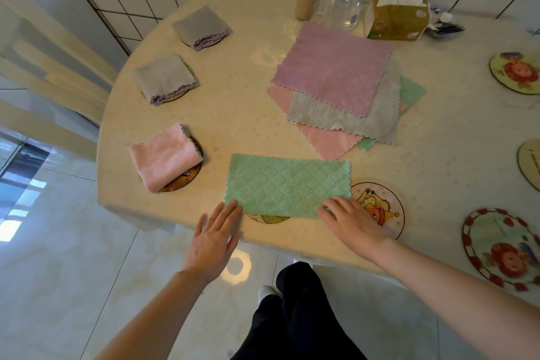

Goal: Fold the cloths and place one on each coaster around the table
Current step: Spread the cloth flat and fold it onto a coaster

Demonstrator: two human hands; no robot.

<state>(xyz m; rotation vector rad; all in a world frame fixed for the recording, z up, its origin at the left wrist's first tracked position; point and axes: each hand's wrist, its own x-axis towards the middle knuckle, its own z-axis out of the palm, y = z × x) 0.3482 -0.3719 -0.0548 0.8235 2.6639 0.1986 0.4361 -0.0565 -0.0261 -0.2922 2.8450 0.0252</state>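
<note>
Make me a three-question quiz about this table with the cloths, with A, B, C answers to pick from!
1. Where is the pink folded cloth?
A. on a coaster at the table's left edge
B. on the tissue box
C. on the floor

2. How many folded cloths already sit on coasters?
A. one
B. three
C. six

3. What state is the green cloth by the hands in?
A. rolled into a ball
B. folded in half, lying flat
C. hanging off a chair

Answers:
1 A, a coaster peeks out under it.
2 B, two grey cloths and the pink one.
3 B, it lies as a flat rectangle with the left hand and right hand at its near corners.
</note>
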